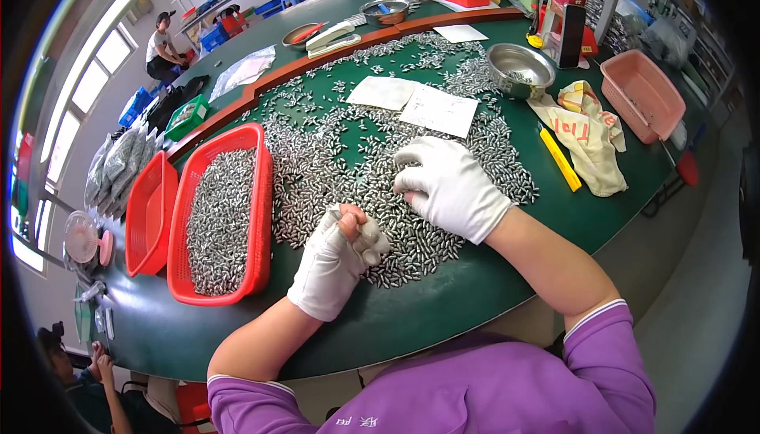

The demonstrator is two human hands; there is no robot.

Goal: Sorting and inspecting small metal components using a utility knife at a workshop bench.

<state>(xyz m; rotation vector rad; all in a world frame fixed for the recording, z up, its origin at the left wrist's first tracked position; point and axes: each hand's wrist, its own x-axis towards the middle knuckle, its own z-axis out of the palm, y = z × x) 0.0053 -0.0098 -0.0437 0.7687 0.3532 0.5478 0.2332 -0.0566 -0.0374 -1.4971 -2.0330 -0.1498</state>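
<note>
Both my hands wear white gloves over a green table [554,212] strewn with small silvery metal parts [332,165]. My left hand [336,256] is curled into a loose fist at the near edge of the heap, a bare fingertip showing, with a few of the small metal parts gripped in it. My right hand [451,184] lies palm down on the heap, fingers bent and pressing on the parts. A red basket [257,220] full of the same metal parts stands just left of my left hand.
A second red basket [146,212] stands empty further left. Two paper slips [435,109], a steel bowl [518,70], a pink basket [641,93], a yellow cutter [560,158] and a cloth [590,137] lie at the right. Other people sit at the far left.
</note>
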